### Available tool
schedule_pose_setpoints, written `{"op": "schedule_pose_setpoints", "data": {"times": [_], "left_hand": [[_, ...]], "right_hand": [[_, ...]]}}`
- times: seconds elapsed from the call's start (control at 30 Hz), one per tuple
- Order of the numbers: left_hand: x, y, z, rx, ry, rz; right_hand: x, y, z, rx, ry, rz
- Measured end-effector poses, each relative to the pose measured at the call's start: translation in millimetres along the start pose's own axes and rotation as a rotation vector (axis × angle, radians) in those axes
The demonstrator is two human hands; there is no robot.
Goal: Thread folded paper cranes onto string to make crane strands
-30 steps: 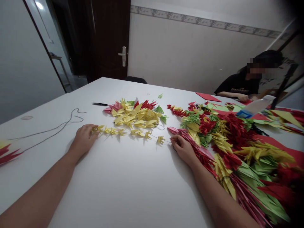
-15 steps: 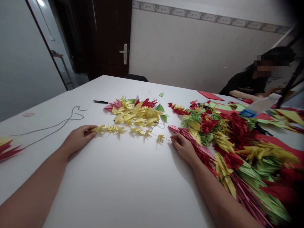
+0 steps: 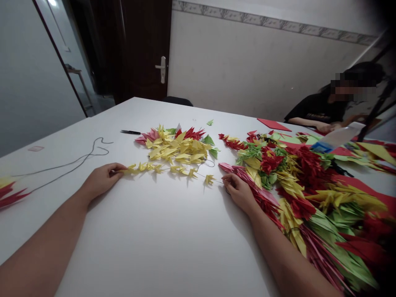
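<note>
My left hand (image 3: 100, 181) pinches a yellow folded-paper crane (image 3: 129, 169) at the left end of a strung row. More small yellow cranes (image 3: 179, 169) sit spaced along the dark thread (image 3: 218, 181), with gaps between them. At the other end my right hand (image 3: 239, 190) has its fingertips closed on the thread, which runs nearly straight between both hands just over the table. Behind the row lies a loose pile of yellow cranes (image 3: 177, 148), with red, pink and green ones at its back edge. A thin loop of thread (image 3: 210, 161) shows beside the pile.
Bunches of red, green, yellow and pink paper cranes (image 3: 291, 181) crowd the right side, close to my right forearm. A black pen-like tool (image 3: 130, 132) and loose dark string (image 3: 83, 159) lie left. A clear bottle (image 3: 338, 138) leans near a seated person (image 3: 321, 109).
My left hand has shifted very slightly left with the yellow crane. My right hand stays in place. The seated person's hands have moved a little.
</note>
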State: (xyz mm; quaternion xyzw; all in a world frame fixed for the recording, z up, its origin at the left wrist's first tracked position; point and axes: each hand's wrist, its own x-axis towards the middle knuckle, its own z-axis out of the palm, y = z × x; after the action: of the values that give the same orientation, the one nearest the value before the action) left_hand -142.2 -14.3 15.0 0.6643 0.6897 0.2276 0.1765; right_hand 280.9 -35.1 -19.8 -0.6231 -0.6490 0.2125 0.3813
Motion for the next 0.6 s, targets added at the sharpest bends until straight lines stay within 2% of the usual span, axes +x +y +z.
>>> {"op": "schedule_pose_setpoints", "data": {"times": [0.2,0.4,0.6], "left_hand": [[0.0,0.7,6.9,0.010,0.062,0.086],[4.5,8.8,12.2,0.119,-0.004,0.232],[0.8,16.9,13.6,0.128,-0.029,0.175]], "right_hand": [[0.2,-1.7,0.0,-0.016,-0.001,-0.001],[-0.6,-2.2,-0.5,-0.045,0.001,0.005],[-0.3,0.6,0.1,-0.032,-0.015,0.009]]}}
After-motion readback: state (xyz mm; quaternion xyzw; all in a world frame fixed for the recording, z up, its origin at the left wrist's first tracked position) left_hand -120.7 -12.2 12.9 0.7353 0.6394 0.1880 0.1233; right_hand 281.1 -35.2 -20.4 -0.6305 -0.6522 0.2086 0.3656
